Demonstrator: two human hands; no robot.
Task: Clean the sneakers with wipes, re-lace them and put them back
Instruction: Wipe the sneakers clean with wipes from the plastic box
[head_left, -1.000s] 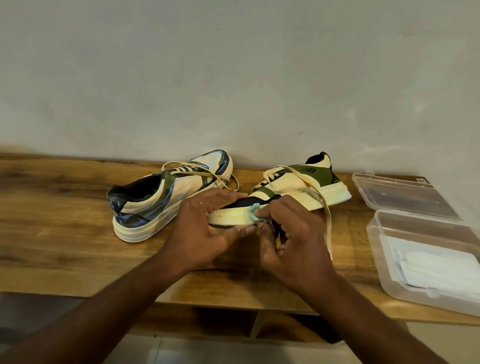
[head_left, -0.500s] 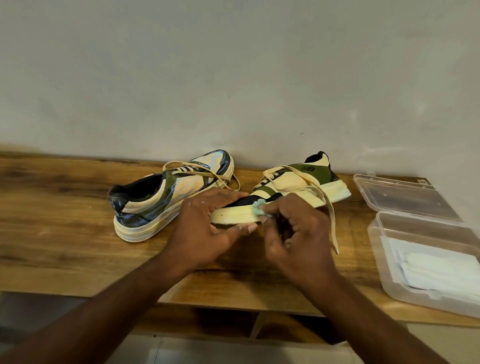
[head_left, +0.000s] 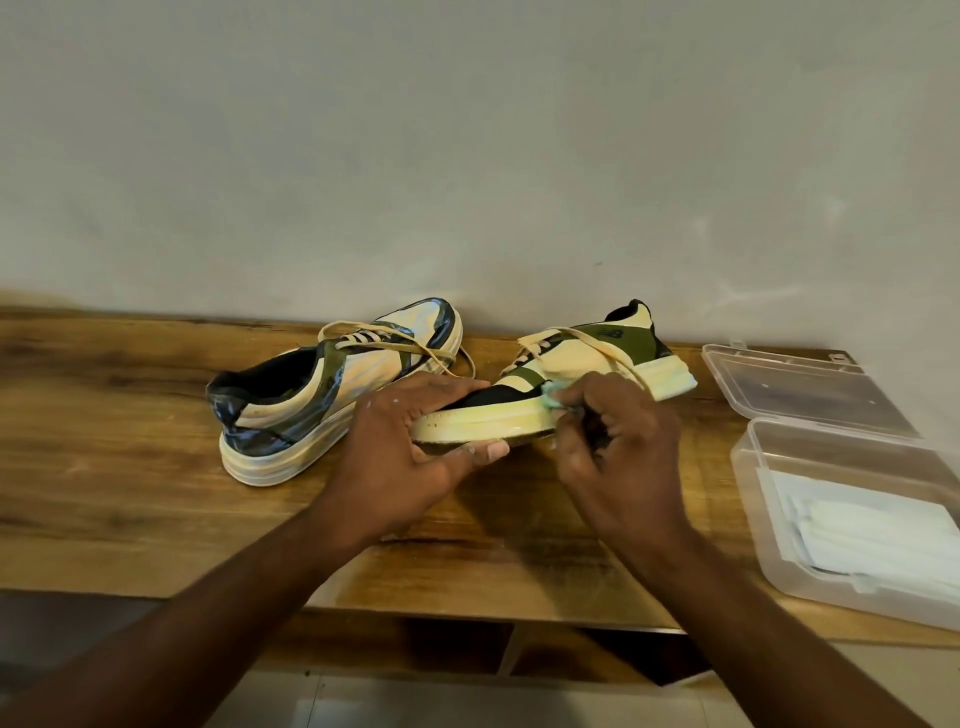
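Two cream, green and black sneakers lie on a wooden shelf (head_left: 130, 493). The right sneaker (head_left: 566, 364) is tilted with its toe toward me. My left hand (head_left: 410, 457) grips its toe, fingers over the top and thumb under the sole. With my right hand (head_left: 618, 452) I pinch a small pale green wipe (head_left: 550, 400) and press it against the sneaker's side, just above the cream midsole. Its loose lace trails over the upper. The left sneaker (head_left: 311, 395) rests on the shelf beside it, heel toward me, lace loose.
An open clear plastic box (head_left: 779, 525) with white wipes (head_left: 872, 535) inside sits at the right end of the shelf, its lid (head_left: 795, 389) folded back toward the wall. A plain wall rises right behind the sneakers. Floor shows below the shelf's front edge.
My right hand has slid the wipe along the sneaker's side, away from the toe and up onto the upper. My left hand keeps the same hold on the toe.
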